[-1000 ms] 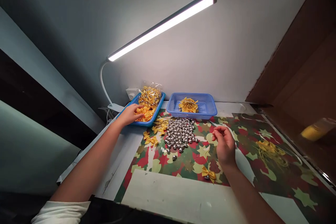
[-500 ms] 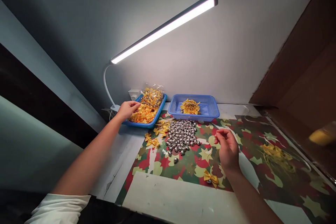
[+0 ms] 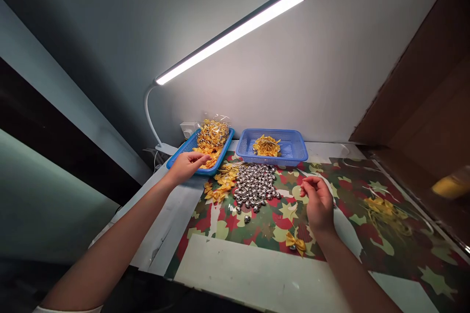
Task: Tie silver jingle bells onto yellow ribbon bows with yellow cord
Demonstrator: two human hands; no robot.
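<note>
My left hand (image 3: 187,166) is over the near edge of the blue tray (image 3: 216,168), its fingers pressed together; whatever may be in them is hidden. Yellow ribbon bows (image 3: 211,149) fill that tray, some in a clear bag. My right hand (image 3: 318,203) hovers above the camouflage-patterned cover in a pinch, and I cannot make out what it holds, if anything. Between the hands spreads a heap of silver bells (image 3: 255,183), with loose yellow bows (image 3: 220,186) on its left. Below my right hand lies a yellow bow with a bell (image 3: 295,243).
A blue-violet mesh basket (image 3: 293,154) with a bunch of yellow bows stands against the wall. The long lit lamp (image 3: 235,29) leans over the table. More yellow bows with ties (image 3: 385,212) lie at the right. A brown panel (image 3: 414,98) borders the right side.
My left hand has come from over the bows in the tray to the right and towards me. My right hand stays nearly still, still pinched. The view has shifted slightly.
</note>
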